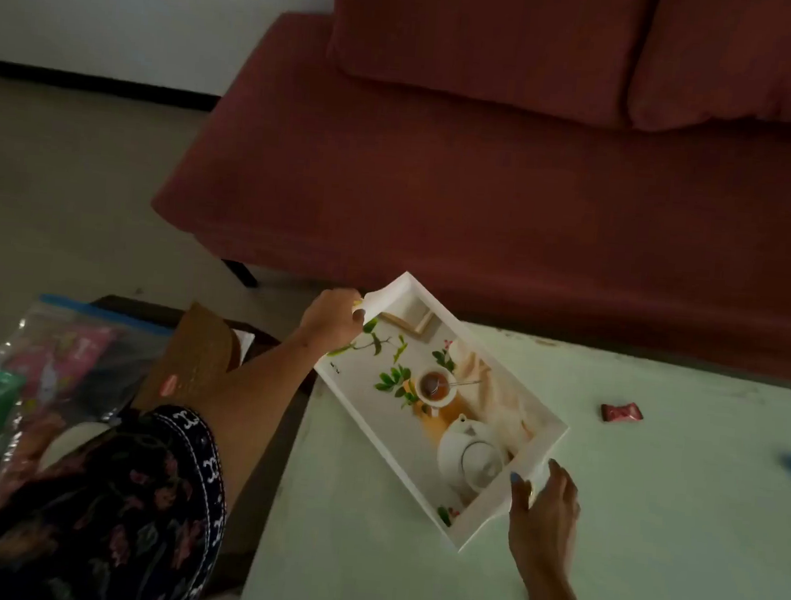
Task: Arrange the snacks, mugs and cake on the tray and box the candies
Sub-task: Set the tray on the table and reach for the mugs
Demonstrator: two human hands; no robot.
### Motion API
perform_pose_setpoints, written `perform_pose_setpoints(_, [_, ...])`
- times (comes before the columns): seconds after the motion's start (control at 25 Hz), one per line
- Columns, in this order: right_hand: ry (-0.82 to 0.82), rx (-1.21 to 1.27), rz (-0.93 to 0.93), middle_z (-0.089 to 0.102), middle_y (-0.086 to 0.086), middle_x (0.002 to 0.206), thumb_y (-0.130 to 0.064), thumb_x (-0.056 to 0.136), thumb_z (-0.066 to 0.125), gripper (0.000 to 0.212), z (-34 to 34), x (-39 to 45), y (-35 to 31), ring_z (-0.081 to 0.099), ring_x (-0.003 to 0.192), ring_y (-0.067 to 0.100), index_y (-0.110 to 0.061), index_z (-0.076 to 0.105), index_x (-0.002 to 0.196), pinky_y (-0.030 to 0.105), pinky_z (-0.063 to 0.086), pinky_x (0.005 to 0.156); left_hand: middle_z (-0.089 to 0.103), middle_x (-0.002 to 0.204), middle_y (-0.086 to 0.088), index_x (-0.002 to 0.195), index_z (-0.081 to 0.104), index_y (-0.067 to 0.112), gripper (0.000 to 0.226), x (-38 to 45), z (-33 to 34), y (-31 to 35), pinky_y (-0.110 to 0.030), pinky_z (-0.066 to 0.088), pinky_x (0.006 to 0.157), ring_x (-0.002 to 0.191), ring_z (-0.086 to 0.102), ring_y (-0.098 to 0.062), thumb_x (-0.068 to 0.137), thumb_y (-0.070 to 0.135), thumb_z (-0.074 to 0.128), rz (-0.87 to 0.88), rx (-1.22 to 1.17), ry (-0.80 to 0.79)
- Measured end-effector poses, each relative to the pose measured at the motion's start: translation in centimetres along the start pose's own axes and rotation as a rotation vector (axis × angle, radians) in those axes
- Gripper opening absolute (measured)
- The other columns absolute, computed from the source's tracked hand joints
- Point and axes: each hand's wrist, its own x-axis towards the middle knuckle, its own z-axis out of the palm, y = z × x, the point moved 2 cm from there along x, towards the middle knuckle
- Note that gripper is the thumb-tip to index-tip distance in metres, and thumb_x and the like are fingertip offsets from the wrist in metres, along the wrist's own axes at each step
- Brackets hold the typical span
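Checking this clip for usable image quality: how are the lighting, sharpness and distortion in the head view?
Head view: dim and underexposed overall, the sofa and patterned sleeve nearly lost in shadow; the white tray, held at both ends by the left hand and right hand, is the brightest area; the picture is soft, so candy wrappers are unreadable; wide-angle bending shows at the edges.
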Motion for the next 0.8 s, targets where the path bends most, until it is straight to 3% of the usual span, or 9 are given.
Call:
perform_pose_setpoints(0.08, [0.052, 0.089, 0.113, 0.042, 0.025, 0.139, -0.021, 0.091, 0.058, 0.057, 1.5, 0.9, 1.2, 0.043, 0.125, 0.043, 0.001, 0.036, 0.138, 0.05, 0.039, 0.099, 0.058, 0.112, -0.025, 0.113, 0.051, -0.005, 0.032, 1.9, 1.5, -0.9, -0.045, 0.045, 0.085, 0.104, 0.055, -0.039, 0.09, 0.017, 0.049, -0.038, -0.004, 0.035])
perform_pose_setpoints(0.24, [0.098, 0.183, 0.191, 0.051, 0.026, 0.127, -0.013, 0.086, 0.064, 0.052, 4.0, 2.2, 2.9, 0.054, 0.109, 0.041, -0.001, 0.044, 0.133, 0.047, 0.044, 0.092, 0.04, 0.139, -0.023, 0.139, 0.026, -0.002, 0.051, 5.7, 4.7, -2.8, -0.045, 0.037, 0.103, 0.126, 0.041, -0.037, 0.093, 0.013, 0.043, -0.108, 0.005, -0.017])
perform_pose_setpoints(0.36, [0.141, 0.211, 0.279, 0.052, 0.027, 0.126, -0.01, 0.084, 0.067, 0.053, 4.6, 2.9, 3.9, 0.051, 0.114, 0.042, -0.002, 0.046, 0.132, 0.046, 0.041, 0.095, 0.047, 0.133, -0.023, 0.13, 0.038, -0.002, 0.041, 7.5, 6.2, -3.4, -0.042, 0.039, 0.097, 0.121, 0.046, -0.036, 0.093, 0.013, 0.046, -0.07, 0.057, -0.064])
perform_pose_setpoints(0.48, [0.087, 0.273, 0.355, 0.066, 0.024, 0.113, -0.007, 0.084, 0.067, 0.041, 5.0, 3.5, 4.9, 0.06, 0.105, 0.039, -0.001, 0.055, 0.122, 0.041, 0.045, 0.088, 0.049, 0.129, -0.021, 0.121, 0.049, -0.002, 0.038, 8.2, 6.6, -3.8, -0.04, 0.042, 0.096, 0.117, 0.049, -0.035, 0.086, 0.007, 0.057, -0.078, 0.067, -0.043])
perform_pose_setpoints(0.6, [0.064, 0.28, 0.36, 0.068, 0.02, 0.112, -0.007, 0.083, 0.067, 0.035, 4.0, 4.0, 5.3, 0.062, 0.102, 0.037, -0.003, 0.061, 0.118, 0.033, 0.044, 0.082, 0.053, 0.127, -0.022, 0.12, 0.055, -0.002, 0.04, 7.4, 6.7, -4.1, -0.039, 0.045, 0.095, 0.113, 0.054, -0.035, 0.081, 0.001, 0.062, -0.147, 0.035, -0.036])
perform_pose_setpoints(0.8, [0.066, 0.222, 0.326, 0.064, 0.018, 0.121, -0.006, 0.083, 0.066, 0.04, -0.7, 6.0, 5.8, 0.06, 0.11, 0.035, -0.005, 0.061, 0.122, 0.042, 0.046, 0.096, 0.054, 0.13, -0.023, 0.123, 0.053, -0.002, 0.048, 1.5, 6.4, -4.7, -0.045, 0.045, 0.099, 0.116, 0.053, -0.036, 0.077, -0.002, 0.067, -0.327, -0.234, -0.105])
